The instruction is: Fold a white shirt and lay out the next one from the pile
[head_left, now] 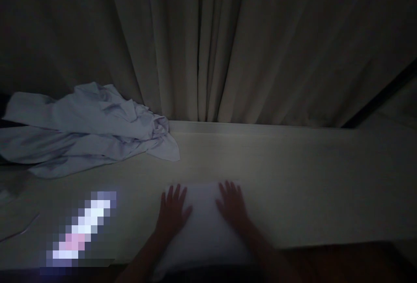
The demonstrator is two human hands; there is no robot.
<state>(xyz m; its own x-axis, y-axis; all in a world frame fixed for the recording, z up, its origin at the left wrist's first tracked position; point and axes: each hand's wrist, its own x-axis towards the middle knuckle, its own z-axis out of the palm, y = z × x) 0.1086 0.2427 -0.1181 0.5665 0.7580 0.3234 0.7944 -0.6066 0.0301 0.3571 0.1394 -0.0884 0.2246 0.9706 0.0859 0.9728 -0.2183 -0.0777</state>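
White cloth (pixel 202 224), far corners under left fingers (pixel 176 193), right fingers (pixel 233 191)

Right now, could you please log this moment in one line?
left hand: open on white cloth | right hand: open on white cloth | crumpled fabric: on table, to the left

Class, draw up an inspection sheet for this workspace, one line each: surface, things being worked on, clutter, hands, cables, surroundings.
Surface: pale tabletop, dimly lit.
Things being worked on: white cloth, lying flat between and under the hands.
Clutter: rumpled pale fabric, far left; bright pixelated patch, near left, identity unclear.
Hands: left hand and right hand palm down, fingers spread, on opposite sides of the white cloth.
Cables: thin strand at left edge, possibly a cable.
Surroundings: curtains hanging beyond the far edge.
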